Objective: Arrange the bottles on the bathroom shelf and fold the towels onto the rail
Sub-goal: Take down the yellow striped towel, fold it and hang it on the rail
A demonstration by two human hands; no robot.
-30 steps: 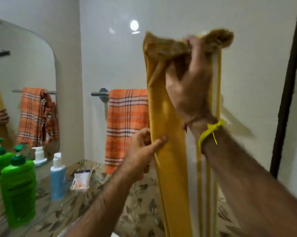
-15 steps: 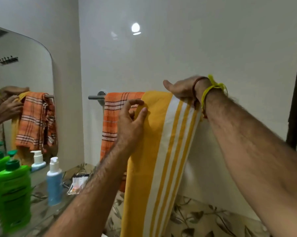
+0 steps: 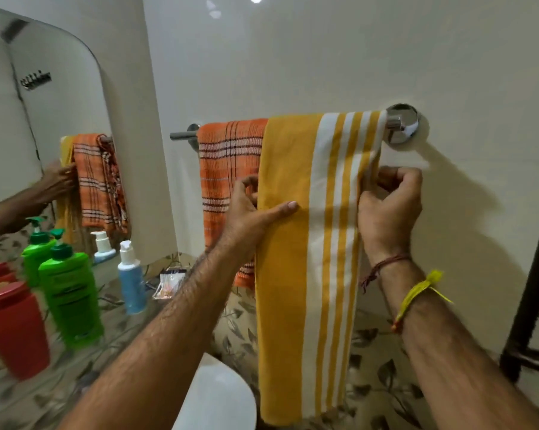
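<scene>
On the patterned shelf [image 3: 75, 389] stand a red bottle [image 3: 15, 330], a green pump bottle [image 3: 71, 293] and a slim blue pump bottle [image 3: 131, 280], all opaque, so their contents cannot be told. A yellow, white-striped woven towel [image 3: 293, 274] hangs flat over the chrome rail [image 3: 182, 135], touching the orange plaid towel [image 3: 227, 169]. The left hand [image 3: 252, 212] pinches its left edge, thumb in front, while the right hand [image 3: 389, 206] seems to grip the right edge with curled fingers.

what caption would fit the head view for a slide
Both hands, left hand and right hand, pinch the edges of a yellow-and-white striped towel draped over the chrome rail beside an orange plaid towel.
</scene>
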